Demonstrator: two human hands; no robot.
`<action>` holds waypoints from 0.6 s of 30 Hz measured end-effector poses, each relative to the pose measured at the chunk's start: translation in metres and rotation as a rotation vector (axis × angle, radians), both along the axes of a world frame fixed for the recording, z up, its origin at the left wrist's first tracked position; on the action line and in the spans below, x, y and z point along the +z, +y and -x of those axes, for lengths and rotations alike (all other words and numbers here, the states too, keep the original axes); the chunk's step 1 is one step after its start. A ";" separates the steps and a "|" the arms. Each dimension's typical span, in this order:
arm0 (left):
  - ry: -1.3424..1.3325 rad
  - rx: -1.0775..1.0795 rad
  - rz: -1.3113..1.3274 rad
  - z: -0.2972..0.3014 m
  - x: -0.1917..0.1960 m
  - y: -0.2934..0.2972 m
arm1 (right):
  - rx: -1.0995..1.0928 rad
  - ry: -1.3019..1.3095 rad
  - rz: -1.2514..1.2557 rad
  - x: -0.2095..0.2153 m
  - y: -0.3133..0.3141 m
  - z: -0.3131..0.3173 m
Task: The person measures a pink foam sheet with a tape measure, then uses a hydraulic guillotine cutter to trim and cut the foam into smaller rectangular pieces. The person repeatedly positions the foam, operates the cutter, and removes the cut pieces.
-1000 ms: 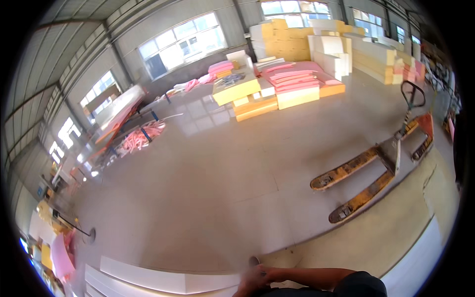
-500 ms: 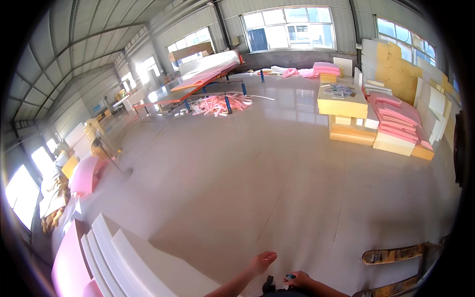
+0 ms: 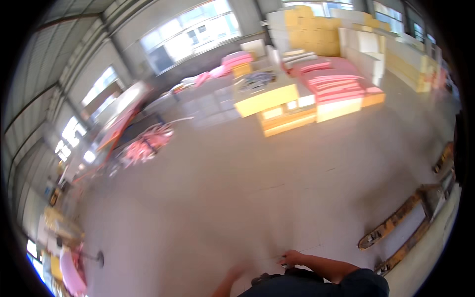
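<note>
My right hand (image 3: 293, 258) is closed in front of my body, its fingers curled around a small dark and shiny thing too small to name. To its left is my left hand (image 3: 238, 270), low over the floor and so smeared by motion that its fingers do not show clearly. No object can be made out in it. Both forearms rise from the lower edge, and the hands are apart from each other.
A pallet truck's worn forks (image 3: 391, 225) lie on the right. Ahead stand a yellow foam block (image 3: 267, 99) and a stack of pink foam sheets (image 3: 331, 81). Pink scraps (image 3: 146, 143) lie left, near a long table (image 3: 118, 123). A pink sheet (image 3: 71, 272) stands lower left.
My view has swung right: foam stacks and table have shifted left in the picture, and the white sheets at the lower left are gone from view. My left hand has dropped lower and blurred.
</note>
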State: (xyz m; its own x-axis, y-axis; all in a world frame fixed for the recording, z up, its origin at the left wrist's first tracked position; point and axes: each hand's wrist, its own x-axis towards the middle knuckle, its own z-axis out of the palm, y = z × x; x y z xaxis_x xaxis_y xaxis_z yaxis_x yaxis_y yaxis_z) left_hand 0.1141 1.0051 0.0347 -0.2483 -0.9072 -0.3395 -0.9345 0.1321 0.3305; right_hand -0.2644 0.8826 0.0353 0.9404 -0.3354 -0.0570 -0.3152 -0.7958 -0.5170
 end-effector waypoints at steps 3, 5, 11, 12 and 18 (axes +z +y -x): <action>-0.316 -0.049 -0.410 -0.073 -0.033 -0.026 | -0.523 0.181 -0.725 0.072 -0.106 -0.034; -0.153 0.278 -0.495 -0.099 -0.023 -0.066 | -0.699 -0.105 -0.890 0.088 -0.170 -0.039; -0.033 0.600 -0.551 -0.177 -0.021 -0.176 | -0.922 -0.376 -1.453 0.107 -0.328 -0.079; -0.041 0.597 -0.577 -0.188 -0.025 -0.189 | -0.947 -0.355 -1.432 0.086 -0.355 -0.080; -0.336 0.187 -0.710 -0.253 -0.066 -0.363 | -1.363 0.061 -1.329 0.002 -0.449 -0.027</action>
State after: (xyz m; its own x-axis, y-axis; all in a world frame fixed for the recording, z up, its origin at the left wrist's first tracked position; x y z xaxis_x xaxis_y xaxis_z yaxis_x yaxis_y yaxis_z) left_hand 0.3668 0.6423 -0.0313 0.1037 -0.4635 -0.8800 -0.9848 -0.1720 -0.0254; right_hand -0.2376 0.4338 0.0378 0.0988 -0.4594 -0.8827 -0.3348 0.8200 -0.4643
